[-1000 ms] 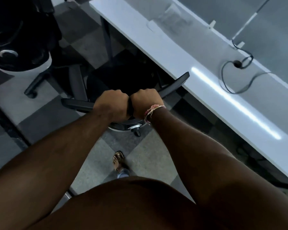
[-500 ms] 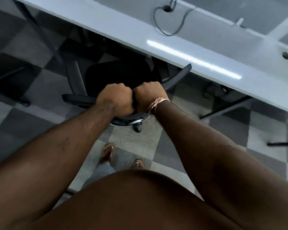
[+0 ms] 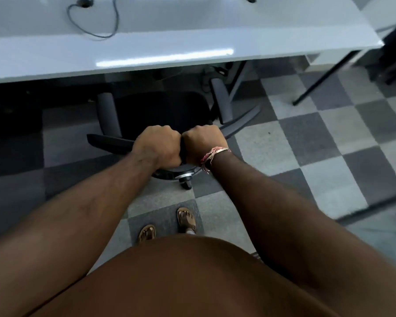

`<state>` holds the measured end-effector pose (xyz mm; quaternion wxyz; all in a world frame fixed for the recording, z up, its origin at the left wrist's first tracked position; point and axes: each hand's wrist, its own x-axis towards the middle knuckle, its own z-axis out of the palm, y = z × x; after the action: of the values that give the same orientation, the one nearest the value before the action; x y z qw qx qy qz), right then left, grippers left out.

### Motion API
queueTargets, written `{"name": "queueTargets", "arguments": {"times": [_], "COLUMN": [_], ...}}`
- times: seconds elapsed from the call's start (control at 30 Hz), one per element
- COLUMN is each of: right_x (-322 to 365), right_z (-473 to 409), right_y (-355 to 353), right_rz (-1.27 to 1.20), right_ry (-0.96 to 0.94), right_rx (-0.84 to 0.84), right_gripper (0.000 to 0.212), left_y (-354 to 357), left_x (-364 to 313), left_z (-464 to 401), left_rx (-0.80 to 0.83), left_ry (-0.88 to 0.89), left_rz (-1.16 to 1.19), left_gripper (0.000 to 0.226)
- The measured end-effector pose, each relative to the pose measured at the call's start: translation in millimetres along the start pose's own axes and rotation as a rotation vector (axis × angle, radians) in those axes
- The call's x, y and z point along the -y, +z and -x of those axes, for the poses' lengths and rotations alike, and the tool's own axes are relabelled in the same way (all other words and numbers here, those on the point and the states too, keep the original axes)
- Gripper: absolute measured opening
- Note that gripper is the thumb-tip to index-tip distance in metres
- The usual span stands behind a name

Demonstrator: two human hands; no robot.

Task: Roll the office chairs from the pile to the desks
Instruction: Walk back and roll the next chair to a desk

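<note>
Chair (image 3: pixel 160 115): black, seat pushed partly under the desk's front edge, backrest top toward the person; two grey armrests stood either side of the seat, and one caster showed below the back.
Left hand (image 3: pixel 158 145): fist curled tight round the top rim of the backrest, knuckles up.
Right hand (image 3: pixel 202 143): fist curled round the same rim, just beside the left, the two nearly touching; a thread bracelet (image 3: pixel 212 154) sat on the wrist.
Desk (image 3: pixel 169 44): white, glossy, spanning the top of the view, with a strip of light reflected near its front edge.
Cable (image 3: pixel 94 19): dark, looped on the desk top at the left.
Desk leg (image 3: pixel 325 78): dark, slanting down to the floor at the right.
Floor (image 3: pixel 306 145): carpet tiles in a grey check.
Feet (image 3: pixel 167 225): in sandals, behind the chair, right one ahead.
</note>
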<state>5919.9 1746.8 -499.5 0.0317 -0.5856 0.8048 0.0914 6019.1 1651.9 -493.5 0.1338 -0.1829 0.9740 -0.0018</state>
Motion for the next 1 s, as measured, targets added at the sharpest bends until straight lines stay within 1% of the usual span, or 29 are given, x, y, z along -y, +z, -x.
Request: {"name": "queueTargets", "arguments": {"times": [0.17, 0.27, 0.43, 0.57, 0.73, 0.9, 1.0], "right_x": [-9, -11, -21, -32, -62, -113, -149], "right_z": [54, 83, 133, 165, 196, 222, 231], "right_y": [10, 18, 33, 39, 43, 48, 53], "right_rz": [-0.033, -0.036, -0.073, -0.102, -0.106, -0.091, -0.1], "right_ry": [0.235, 0.346, 0.479, 0.598, 0.676, 0.684, 0.722], "right_rx": [0.041, 0.047, 0.026, 0.046, 0.078, 0.075, 0.059], "right_gripper": [0.024, 0.03, 0.021, 0.022, 0.017, 0.02, 0.021], "left_y": [-2, -1, -4, -6, -13, -25, -37], "left_x": [-38, -61, -101, -137, -181, -231, -262], "left_z": [-3, -4, -1, -5, -24, -54, -81], "left_rx": [0.011, -0.008, -0.024, -0.042, -0.059, -0.068, -0.068], "left_ry": [0.214, 0.329, 0.509, 0.635, 0.75, 0.848, 0.877], "left_rz": [-0.072, -0.12, -0.158, -0.192, -0.206, -0.219, -0.269], "left_gripper": [0.033, 0.035, 0.035, 0.03, 0.03, 0.031, 0.03]}}
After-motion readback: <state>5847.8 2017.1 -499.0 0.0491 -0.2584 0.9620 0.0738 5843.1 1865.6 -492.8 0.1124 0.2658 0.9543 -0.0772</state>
